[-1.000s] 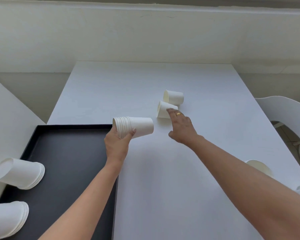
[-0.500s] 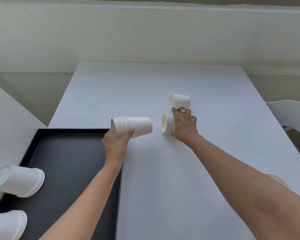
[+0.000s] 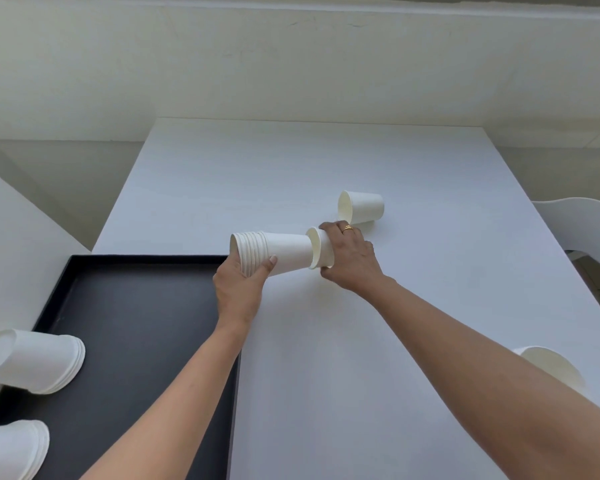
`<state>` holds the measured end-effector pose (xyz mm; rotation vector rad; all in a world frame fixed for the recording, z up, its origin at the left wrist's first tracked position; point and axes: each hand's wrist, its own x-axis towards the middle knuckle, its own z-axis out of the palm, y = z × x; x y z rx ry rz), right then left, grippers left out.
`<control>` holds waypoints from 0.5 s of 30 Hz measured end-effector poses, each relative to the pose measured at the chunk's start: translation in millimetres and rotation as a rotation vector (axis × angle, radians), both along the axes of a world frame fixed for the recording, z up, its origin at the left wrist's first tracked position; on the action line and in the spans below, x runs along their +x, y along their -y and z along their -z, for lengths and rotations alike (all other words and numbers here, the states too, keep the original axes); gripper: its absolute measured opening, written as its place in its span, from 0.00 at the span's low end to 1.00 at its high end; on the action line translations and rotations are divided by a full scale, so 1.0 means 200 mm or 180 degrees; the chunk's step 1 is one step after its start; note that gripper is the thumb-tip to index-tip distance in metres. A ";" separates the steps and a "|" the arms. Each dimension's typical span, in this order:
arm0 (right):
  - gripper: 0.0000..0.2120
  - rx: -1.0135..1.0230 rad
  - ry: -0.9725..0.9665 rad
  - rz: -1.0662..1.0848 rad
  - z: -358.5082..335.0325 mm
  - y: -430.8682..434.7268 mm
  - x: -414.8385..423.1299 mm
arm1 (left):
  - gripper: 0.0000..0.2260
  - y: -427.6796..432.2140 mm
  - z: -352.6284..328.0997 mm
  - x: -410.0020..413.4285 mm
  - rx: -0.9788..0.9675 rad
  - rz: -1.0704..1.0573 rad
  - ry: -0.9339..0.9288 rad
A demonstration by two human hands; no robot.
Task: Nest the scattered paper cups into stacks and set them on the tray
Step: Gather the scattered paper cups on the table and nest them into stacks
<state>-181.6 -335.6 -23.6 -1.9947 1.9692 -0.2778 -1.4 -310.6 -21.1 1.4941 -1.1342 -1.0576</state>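
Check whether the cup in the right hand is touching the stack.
Touching. The head view shows the closed end of the stack inside the mouth of the cup; the right hand grips the cup, the left hand the stack.

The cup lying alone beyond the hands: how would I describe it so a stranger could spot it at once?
Find the white table, right of the black tray. Just past the right hand, toward the wall, a cup lies on its side with its mouth facing left. It is the farthest cup from the person, single, and in no hand.
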 end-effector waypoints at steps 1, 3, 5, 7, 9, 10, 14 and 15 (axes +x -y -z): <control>0.32 -0.0044 0.0070 -0.0064 -0.01 0.00 0.01 | 0.18 0.00 0.00 0.00 -0.0007 0.0001 -0.0004; 0.31 -0.0141 0.0202 -0.0195 -0.03 0.01 0.04 | 0.15 0.00 -0.01 -0.01 -0.0029 0.0001 -0.0009; 0.31 -0.0208 0.0329 -0.0334 -0.05 0.00 0.07 | 0.13 0.00 -0.02 -0.02 -0.0044 0.0009 -0.0006; 0.31 -0.0228 0.0417 -0.0479 -0.06 -0.01 0.11 | 0.13 0.00 -0.02 -0.04 -0.0045 0.0057 -0.0023; 0.31 -0.0256 0.0472 -0.0594 -0.07 -0.02 0.15 | 0.12 -0.01 -0.03 -0.06 -0.0039 0.0101 -0.0080; 0.31 -0.0283 0.0493 -0.0625 -0.07 -0.02 0.17 | 0.12 -0.01 -0.03 -0.06 -0.0040 0.0096 -0.0115; 0.30 -0.0403 0.0501 -0.0674 -0.08 -0.02 0.18 | 0.15 -0.02 -0.04 -0.06 -0.0060 0.0070 -0.0057; 0.30 -0.0430 0.0506 -0.0687 -0.08 -0.02 0.18 | 0.16 -0.02 -0.04 -0.06 -0.0057 0.0059 -0.0022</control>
